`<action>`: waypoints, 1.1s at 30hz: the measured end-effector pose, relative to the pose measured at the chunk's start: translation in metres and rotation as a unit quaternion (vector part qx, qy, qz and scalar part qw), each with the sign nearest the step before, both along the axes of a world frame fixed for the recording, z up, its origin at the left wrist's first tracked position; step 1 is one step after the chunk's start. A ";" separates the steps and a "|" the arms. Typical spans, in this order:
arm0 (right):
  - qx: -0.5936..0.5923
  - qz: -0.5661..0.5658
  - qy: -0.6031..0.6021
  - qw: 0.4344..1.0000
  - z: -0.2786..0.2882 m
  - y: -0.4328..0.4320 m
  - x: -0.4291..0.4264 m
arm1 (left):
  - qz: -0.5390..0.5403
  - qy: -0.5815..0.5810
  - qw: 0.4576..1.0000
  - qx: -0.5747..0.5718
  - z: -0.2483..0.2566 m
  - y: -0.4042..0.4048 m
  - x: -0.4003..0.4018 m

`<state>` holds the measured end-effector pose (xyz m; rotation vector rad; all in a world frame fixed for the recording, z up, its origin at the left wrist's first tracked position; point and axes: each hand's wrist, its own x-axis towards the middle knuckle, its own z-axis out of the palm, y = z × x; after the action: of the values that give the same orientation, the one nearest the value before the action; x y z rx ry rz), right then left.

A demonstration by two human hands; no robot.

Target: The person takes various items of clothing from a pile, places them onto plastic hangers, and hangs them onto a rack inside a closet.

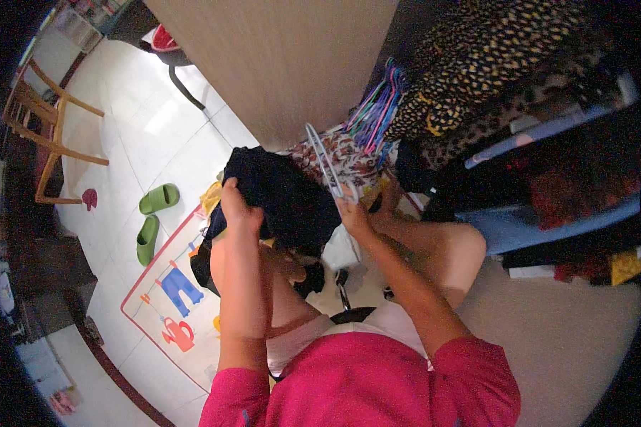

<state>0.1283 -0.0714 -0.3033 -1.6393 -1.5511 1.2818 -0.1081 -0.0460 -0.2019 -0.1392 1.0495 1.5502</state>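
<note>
My left hand (237, 205) grips the left edge of a dark cloth garment (280, 195), which hangs bunched between my hands over my lap. In my right hand (355, 213) is a pale clothes hanger (323, 157), its long part pointing up and away from me; the garment's right edge lies close to these fingers. Beyond the hanger lies a brown-and-white patterned cloth (331, 149), with a bunch of coloured hangers (376, 117) at its far side. Whether the hanger touches the dark garment cannot be told.
A wooden panel (288, 58) stands ahead. Black patterned clothes (470, 69) hang at the upper right, above blue-edged shelves (555, 224). Left are green slippers (159, 198), a wooden chair (59, 117) and a printed mat (165, 315) on the tiled floor.
</note>
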 end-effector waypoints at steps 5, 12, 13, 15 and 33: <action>0.216 0.189 -0.142 0.947 -0.101 0.050 0.006 | -0.009 0.024 0.999 0.020 0.044 0.005 0.011; -0.005 -0.301 -0.206 0.931 -0.133 0.167 0.090 | -0.029 0.036 0.999 0.001 0.036 0.005 0.001; -0.047 -0.282 -0.193 0.939 -0.134 0.176 0.096 | -0.016 0.036 0.999 -0.018 0.041 0.009 0.001; -0.086 -0.265 -0.178 0.944 -0.134 0.185 0.103 | -0.023 0.035 0.999 -0.001 0.042 0.010 0.000; 0.032 -0.367 0.295 0.882 -0.051 -0.046 0.007 | -0.010 0.008 1.000 0.017 0.055 0.003 0.000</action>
<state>0.1355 -0.1178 -0.3543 -1.3875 -0.5085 1.1144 -0.1077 -0.0432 -0.1467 -0.0926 1.0341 1.5537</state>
